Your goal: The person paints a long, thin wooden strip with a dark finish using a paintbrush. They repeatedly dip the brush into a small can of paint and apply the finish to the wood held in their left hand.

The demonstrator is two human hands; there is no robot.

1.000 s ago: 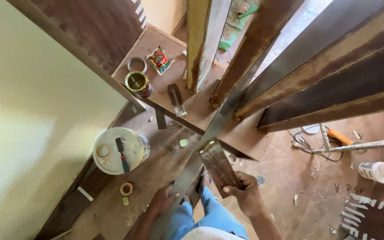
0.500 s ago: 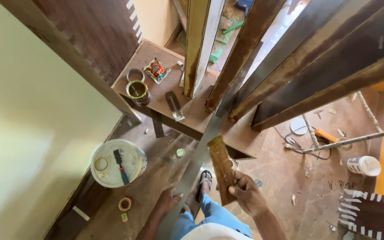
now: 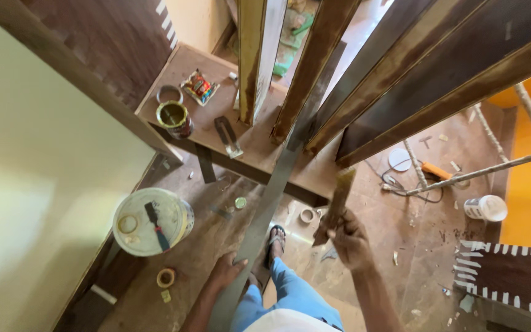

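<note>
Metal strip (image 3: 271, 190) — left hand (image 3: 227, 270) steadies its edge — right hand (image 3: 350, 241) holds a brush (image 3: 335, 206).

Both forearms are bare; no sleeves, gloves, watch or rings are visible on the left hand (image 3: 227, 270) or the right hand (image 3: 350, 238). The legs, at lower centre of the frame, wear light blue trousers (image 3: 284, 295). A pale, off-white garment edge (image 3: 284, 321) shows at the bottom centre. One foot, just above the trousers, wears a dark open sandal (image 3: 276, 237) with a strap across the toes.
</note>
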